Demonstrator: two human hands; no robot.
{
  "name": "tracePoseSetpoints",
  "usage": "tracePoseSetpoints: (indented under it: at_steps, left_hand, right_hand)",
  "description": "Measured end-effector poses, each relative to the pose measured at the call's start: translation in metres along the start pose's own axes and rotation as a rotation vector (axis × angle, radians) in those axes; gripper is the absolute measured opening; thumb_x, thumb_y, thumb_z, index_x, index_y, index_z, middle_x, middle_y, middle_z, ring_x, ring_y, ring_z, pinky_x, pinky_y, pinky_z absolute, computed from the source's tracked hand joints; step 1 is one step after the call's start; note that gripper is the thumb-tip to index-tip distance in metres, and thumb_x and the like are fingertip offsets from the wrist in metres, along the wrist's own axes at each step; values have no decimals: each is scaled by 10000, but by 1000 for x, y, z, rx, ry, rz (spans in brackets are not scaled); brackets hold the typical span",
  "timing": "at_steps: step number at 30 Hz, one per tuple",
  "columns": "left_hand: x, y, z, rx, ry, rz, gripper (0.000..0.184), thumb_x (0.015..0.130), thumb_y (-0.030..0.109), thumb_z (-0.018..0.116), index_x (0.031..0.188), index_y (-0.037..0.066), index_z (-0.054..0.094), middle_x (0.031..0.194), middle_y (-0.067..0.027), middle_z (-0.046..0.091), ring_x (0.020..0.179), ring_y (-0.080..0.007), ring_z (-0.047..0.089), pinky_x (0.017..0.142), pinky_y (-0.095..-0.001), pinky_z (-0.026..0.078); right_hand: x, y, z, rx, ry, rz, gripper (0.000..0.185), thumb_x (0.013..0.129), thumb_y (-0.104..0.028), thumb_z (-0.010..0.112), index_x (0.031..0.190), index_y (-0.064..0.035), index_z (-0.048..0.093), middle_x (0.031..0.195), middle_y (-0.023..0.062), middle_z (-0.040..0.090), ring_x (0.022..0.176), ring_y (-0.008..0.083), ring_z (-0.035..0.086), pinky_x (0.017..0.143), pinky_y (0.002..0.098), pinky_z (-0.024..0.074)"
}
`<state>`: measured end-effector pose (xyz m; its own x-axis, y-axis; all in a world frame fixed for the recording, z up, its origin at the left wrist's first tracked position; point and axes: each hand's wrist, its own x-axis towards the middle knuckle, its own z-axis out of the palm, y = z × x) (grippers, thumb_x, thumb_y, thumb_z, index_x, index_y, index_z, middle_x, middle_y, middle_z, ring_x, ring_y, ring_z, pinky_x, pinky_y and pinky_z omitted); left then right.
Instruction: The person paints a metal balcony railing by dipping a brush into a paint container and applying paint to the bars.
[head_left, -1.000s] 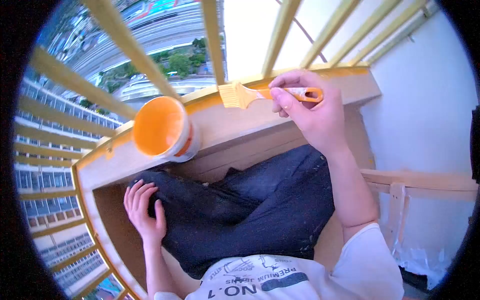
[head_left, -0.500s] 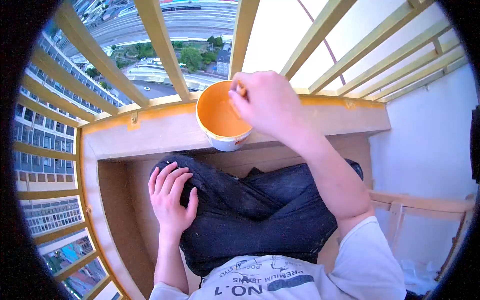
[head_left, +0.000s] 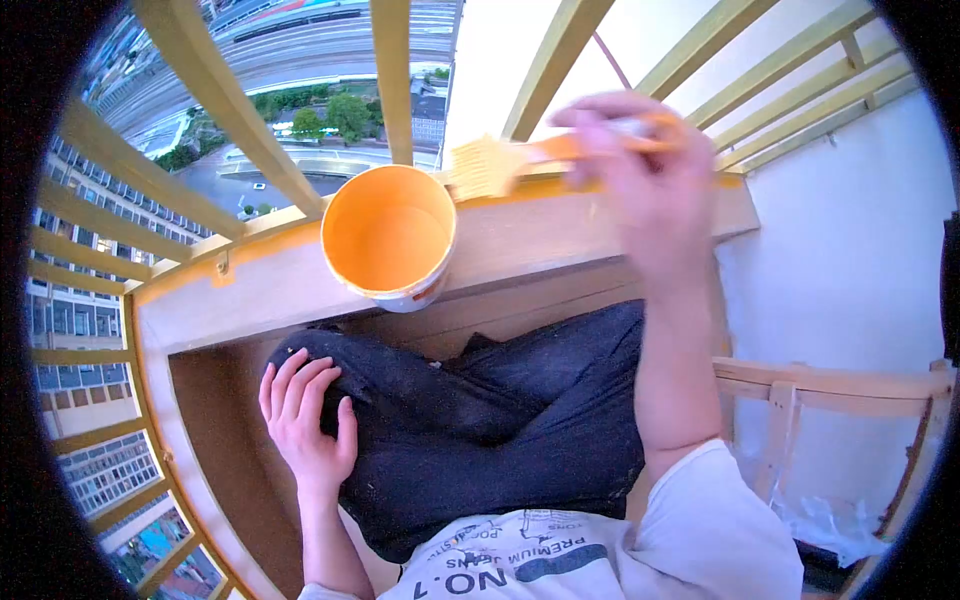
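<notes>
An orange-coated paintbrush (head_left: pixel 487 168) is held by its handle in my right hand (head_left: pixel 650 170), which is blurred by motion. Its wide bristles point left, just beside the rim of a white paint bucket (head_left: pixel 420 297). Orange paint (head_left: pixel 390 240) coats the inside of that bucket, which stands on the ledge (head_left: pixel 540 230) against the railing. My left hand (head_left: pixel 308 420) rests on my left knee, fingers spread over the dark trousers (head_left: pixel 480 430), holding nothing.
Yellowish railing bars (head_left: pixel 393 80) rise behind the ledge and run down the left side. Orange paint lines the railing's foot. A white wall (head_left: pixel 830 240) stands at right, with a wooden frame (head_left: pixel 830 385) and crumpled clear plastic (head_left: pixel 835 530) below.
My right hand has lifted the paintbrush out of the bucket and carried it to the right. The view has turned rightward; my left hand stays on the knee.
</notes>
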<state>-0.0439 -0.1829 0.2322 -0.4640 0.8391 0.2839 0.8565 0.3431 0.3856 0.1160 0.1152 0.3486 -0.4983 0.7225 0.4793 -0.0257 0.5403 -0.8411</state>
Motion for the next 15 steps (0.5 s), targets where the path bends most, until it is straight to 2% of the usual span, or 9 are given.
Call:
tracePoseSetpoints:
  at_steps: [3,5,6,10,12,15]
  left_hand:
    - [5,3,2,12,-7,-3,265,790,141,646,1044,77,687,1150,-81,687,1267,-300,562,1184,-528,288]
    - [7,4,5,23,-11,20,267,790,141,637,1043,68,685,1148,-89,690,1258,-316,567,1174,-532,294]
    - [8,6,5,30,-25,22,258,808,132,623,1048,57,679,1162,-98,683,1269,-324,558,1178,-538,288]
    - [6,7,7,63,-45,27,253,826,131,606,1053,43,672,1181,-111,676,1281,-341,547,1179,-543,285]
    - [6,8,9,72,-41,20,264,815,151,611,1049,46,676,1164,-106,682,1271,-334,557,1177,-541,288]
    - [6,8,11,83,-30,7,276,804,167,612,1044,48,679,1148,-103,687,1262,-328,566,1176,-539,290]
  right_hand:
    - [-14,20,-46,69,134,1,177,996,-174,634,1011,-37,745,867,50,739,696,77,645,629,214,511]
    - [-25,45,-62,-43,230,184,186,1002,-196,640,1021,-44,744,857,51,733,689,72,628,620,214,502]
    - [-28,56,-63,-143,215,269,178,981,-216,680,1024,-55,743,859,44,735,741,90,663,646,227,524]
    - [-43,105,-44,-232,144,310,203,942,-224,730,1016,-36,754,875,74,754,781,134,709,685,251,552]
    - [-48,119,-34,-355,75,77,207,900,-163,781,999,15,750,831,66,748,759,123,715,682,237,547]
    - [-42,131,-29,-342,121,73,222,897,-169,784,999,26,761,825,101,758,763,128,724,679,238,552]
